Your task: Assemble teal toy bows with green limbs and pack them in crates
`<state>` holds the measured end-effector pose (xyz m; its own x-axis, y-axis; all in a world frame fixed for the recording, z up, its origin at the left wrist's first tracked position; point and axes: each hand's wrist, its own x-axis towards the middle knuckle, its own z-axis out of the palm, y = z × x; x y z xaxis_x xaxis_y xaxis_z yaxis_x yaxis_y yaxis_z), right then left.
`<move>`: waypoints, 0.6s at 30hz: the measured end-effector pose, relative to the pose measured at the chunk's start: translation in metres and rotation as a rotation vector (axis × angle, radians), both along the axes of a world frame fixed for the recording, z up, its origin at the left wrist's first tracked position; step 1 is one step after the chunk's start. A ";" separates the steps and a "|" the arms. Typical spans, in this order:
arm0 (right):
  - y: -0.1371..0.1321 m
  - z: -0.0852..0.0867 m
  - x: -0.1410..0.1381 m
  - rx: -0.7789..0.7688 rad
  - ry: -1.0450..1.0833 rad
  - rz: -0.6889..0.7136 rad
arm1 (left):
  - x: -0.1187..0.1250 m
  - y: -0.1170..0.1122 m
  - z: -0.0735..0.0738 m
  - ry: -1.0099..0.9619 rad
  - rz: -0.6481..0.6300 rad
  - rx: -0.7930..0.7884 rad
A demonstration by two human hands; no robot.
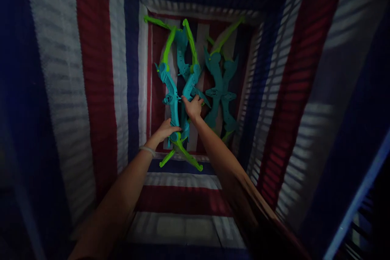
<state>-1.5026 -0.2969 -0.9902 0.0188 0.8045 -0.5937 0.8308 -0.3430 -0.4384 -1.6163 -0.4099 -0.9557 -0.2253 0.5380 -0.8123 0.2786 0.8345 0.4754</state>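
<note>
Several teal toy bows with lime-green limbs lie inside a deep, cloth-lined bin. My left hand (166,131) is at the lower end of the left toy bow (173,107), its thumb and fingers around the teal body just above the green limb. Higher up and to the right, my right hand (193,108) grips the middle of a neighbouring toy bow (189,85), whose grip is partly hidden by the hand. Beneath and between these two shows another teal bow (181,50). The two held bows lie side by side, their green lower limbs crossing.
To the right, a dim pair of teal bows (215,75) rests back to back on the striped bin floor (157,118). Steep walls of red, white and blue striped cloth (100,89) surround everything. A pale bin edge (359,199) runs along the lower right.
</note>
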 end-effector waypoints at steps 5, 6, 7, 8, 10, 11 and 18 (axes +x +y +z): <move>-0.025 -0.004 -0.021 0.034 -0.133 0.191 | 0.013 -0.028 0.051 0.274 0.067 0.062; -0.028 -0.005 -0.023 0.041 -0.125 0.267 | 0.014 -0.029 0.067 0.328 0.074 0.072; -0.031 -0.005 -0.025 0.045 -0.105 0.325 | 0.013 -0.029 0.083 0.378 0.072 0.088; -0.032 -0.006 -0.029 0.049 -0.080 0.365 | 0.012 -0.028 0.101 0.426 0.060 0.108; -0.032 -0.006 -0.038 0.046 -0.038 0.395 | 0.008 -0.024 0.133 0.516 0.012 0.158; -0.029 -0.005 -0.044 0.046 -0.019 0.400 | 0.005 -0.022 0.148 0.555 -0.017 0.181; 0.010 -0.001 -0.093 0.201 0.201 0.521 | -0.005 -0.031 0.187 0.551 -0.069 0.185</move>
<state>-1.5953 -0.2866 -0.9910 -0.5062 0.7745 -0.3794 0.7612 0.1944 -0.6187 -1.6218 -0.4414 -0.7683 -0.5471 0.6880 -0.4768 0.5767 0.7227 0.3810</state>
